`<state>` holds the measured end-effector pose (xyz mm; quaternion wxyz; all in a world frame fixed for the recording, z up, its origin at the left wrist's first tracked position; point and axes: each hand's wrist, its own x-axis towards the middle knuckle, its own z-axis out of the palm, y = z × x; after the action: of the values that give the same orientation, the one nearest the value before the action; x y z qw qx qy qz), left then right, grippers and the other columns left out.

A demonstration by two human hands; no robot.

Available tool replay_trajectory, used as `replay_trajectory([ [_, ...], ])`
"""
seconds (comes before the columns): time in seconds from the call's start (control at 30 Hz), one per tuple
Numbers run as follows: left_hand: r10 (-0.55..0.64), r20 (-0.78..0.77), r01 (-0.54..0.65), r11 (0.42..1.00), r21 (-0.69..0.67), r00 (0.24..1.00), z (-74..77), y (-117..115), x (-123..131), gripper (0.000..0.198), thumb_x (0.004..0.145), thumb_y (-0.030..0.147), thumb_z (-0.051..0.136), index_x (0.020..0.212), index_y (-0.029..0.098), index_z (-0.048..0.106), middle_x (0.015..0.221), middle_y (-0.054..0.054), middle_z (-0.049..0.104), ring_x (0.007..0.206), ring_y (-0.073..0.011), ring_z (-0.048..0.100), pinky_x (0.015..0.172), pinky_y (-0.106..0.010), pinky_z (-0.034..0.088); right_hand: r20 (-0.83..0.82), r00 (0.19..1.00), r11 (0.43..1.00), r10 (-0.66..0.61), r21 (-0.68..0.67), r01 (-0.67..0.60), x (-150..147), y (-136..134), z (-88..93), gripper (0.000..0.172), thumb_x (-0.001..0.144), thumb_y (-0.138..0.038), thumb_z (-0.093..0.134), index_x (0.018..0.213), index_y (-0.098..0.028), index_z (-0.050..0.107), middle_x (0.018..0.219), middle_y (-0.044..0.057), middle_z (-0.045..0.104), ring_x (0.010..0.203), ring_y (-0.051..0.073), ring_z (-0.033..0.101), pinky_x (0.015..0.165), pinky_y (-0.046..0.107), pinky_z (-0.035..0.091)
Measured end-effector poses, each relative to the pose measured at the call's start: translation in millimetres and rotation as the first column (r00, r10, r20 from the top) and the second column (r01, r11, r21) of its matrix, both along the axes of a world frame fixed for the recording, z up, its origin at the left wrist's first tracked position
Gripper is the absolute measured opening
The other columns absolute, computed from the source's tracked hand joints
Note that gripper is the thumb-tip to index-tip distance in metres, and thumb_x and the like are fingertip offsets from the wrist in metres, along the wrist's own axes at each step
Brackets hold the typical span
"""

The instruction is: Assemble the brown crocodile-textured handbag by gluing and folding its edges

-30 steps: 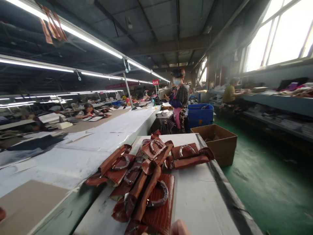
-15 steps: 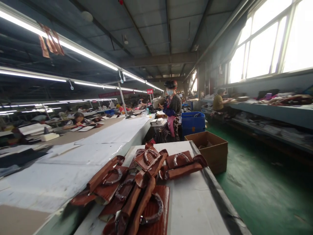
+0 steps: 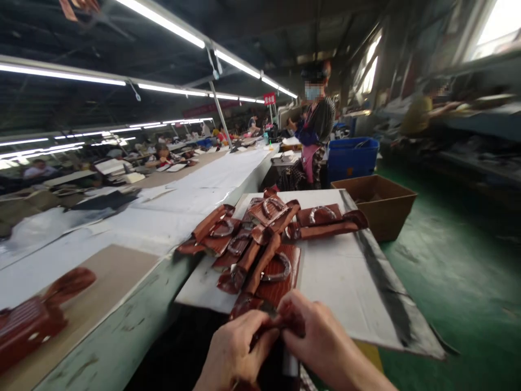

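Observation:
Low in the frame, my left hand and my right hand meet, both closed on one brown crocodile-textured leather piece pinched between their fingertips. Just beyond them a pile of brown leather pieces with curved grey metal handles lies on a white board. The nearest piece of the pile almost touches what I hold.
A long white-covered workbench runs along the left, with more brown leather pieces at its near end. An open cardboard box and a blue crate stand on the green floor. A person in a pink apron stands behind the board.
The view has tipped downward, bringing both my hands into sight. They now grip a leather piece at the near end of the pile; earlier only a fingertip showed.

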<state>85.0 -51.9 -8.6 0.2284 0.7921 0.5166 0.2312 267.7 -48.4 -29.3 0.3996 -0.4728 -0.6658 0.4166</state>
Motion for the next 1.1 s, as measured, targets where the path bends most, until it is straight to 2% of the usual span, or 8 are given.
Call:
replay_trajectory([
  [0.1, 0.105, 0.097, -0.08, 0.969, -0.234, 0.99, -4.3, -5.7, -2.9, 0.027, 0.07, 0.017, 0.068, 0.095, 0.024, 0.066, 0.08, 0.005, 0.073, 0.069, -0.0134, 0.068, 0.062, -0.017, 0.049, -0.16, 0.987, 0.989, 0.034, -0.135, -0.056, 8.9, 5.2, -0.6, 0.016, 0.074, -0.011, 0.053, 0.088, -0.019, 0.055, 0.083, 0.003, 0.074, 0.075, 0.017, 0.071, 0.068, 0.025, 0.051],
  [0.17, 0.169, 0.121, -0.128, 0.948, -0.291, 0.978, -5.8, -8.6, -3.7, 0.028, 0.068, 0.016, 0.068, 0.095, 0.023, 0.065, 0.078, 0.005, 0.074, 0.068, -0.0135, 0.067, 0.061, -0.017, 0.049, -0.207, 0.977, 0.98, 0.05, -0.179, -0.088, 13.3, 8.5, -2.7, 0.015, 0.075, -0.012, 0.055, 0.089, -0.019, 0.055, 0.085, 0.003, 0.075, 0.077, 0.017, 0.071, 0.069, 0.026, 0.052],
  [0.33, 0.216, 0.117, -0.183, 0.953, -0.24, 0.969, -10.7, -8.1, -3.8, 0.011, 0.077, 0.027, 0.064, 0.086, 0.023, 0.068, 0.07, 0.004, 0.073, 0.061, -0.0121, 0.065, 0.057, -0.016, 0.047, -0.225, 0.973, 0.973, 0.053, -0.208, -0.101, 14.3, 13.8, -8.4, 0.015, 0.077, -0.011, 0.056, 0.089, -0.018, 0.056, 0.085, 0.002, 0.075, 0.075, 0.014, 0.07, 0.066, 0.022, 0.05],
  [0.53, 0.199, 0.07, -0.179, 0.959, -0.221, 0.978, -8.1, -2.8, -1.2, 0.016, 0.071, 0.027, 0.072, 0.086, 0.023, 0.067, 0.068, 0.006, 0.071, 0.058, -0.0118, 0.063, 0.054, -0.016, 0.045, -0.227, 0.972, 0.968, 0.06, -0.224, -0.112, 14.4, 14.8, -11.5, 0.013, 0.08, -0.012, 0.055, 0.091, -0.018, 0.057, 0.087, 0.002, 0.075, 0.079, 0.016, 0.07, 0.069, 0.024, 0.052],
  [0.63, 0.182, 0.053, -0.165, 0.959, -0.229, 0.982, -6.3, -2.2, -0.8, 0.012, 0.075, 0.027, 0.071, 0.085, 0.024, 0.066, 0.071, 0.005, 0.071, 0.06, -0.0113, 0.062, 0.056, -0.016, 0.045, -0.172, 0.982, 0.977, 0.083, -0.179, -0.114, 14.0, 13.3, -6.4, 0.015, 0.081, -0.011, 0.052, 0.091, -0.019, 0.06, 0.086, 0.0, 0.074, 0.082, 0.016, 0.069, 0.075, 0.026, 0.052],
  [0.83, 0.134, 0.141, -0.101, 0.971, -0.217, 0.981, -8.2, -5.7, -2.8, 0.007, 0.082, 0.022, 0.061, 0.089, 0.023, 0.063, 0.075, 0.004, 0.071, 0.063, -0.0104, 0.064, 0.06, -0.015, 0.046, -0.165, 0.959, 0.95, 0.232, -0.173, -0.26, 9.9, 15.9, 7.3, 0.019, 0.079, -0.01, 0.061, 0.092, -0.021, 0.069, 0.085, -0.002, 0.072, 0.079, 0.016, 0.066, 0.073, 0.025, 0.051],
  [0.97, 0.136, 0.139, -0.105, 0.973, -0.207, 0.981, -9.3, -8.9, -5.7, 0.006, 0.083, 0.025, 0.062, 0.087, 0.021, 0.064, 0.069, 0.004, 0.068, 0.058, -0.0091, 0.06, 0.056, -0.015, 0.043, -0.238, 0.938, 0.924, 0.252, -0.23, -0.306, 6.4, 23.4, 2.9, 0.008, 0.082, -0.017, 0.066, 0.085, -0.02, 0.072, 0.08, -0.002, 0.073, 0.076, 0.015, 0.066, 0.071, 0.023, 0.05],
  [1.1, 0.203, 0.137, -0.161, 0.95, -0.268, 0.97, -9.4, -11.1, -7.2, 0.009, 0.08, 0.027, 0.065, 0.084, 0.019, 0.068, 0.064, 0.004, 0.066, 0.055, -0.009, 0.057, 0.054, -0.015, 0.04, -0.254, 0.927, 0.927, 0.277, -0.183, -0.327, 5.7, 28.3, -4.8, 0.01, 0.085, -0.019, 0.066, 0.087, -0.023, 0.076, 0.083, -0.002, 0.072, 0.078, 0.015, 0.066, 0.073, 0.024, 0.049],
])
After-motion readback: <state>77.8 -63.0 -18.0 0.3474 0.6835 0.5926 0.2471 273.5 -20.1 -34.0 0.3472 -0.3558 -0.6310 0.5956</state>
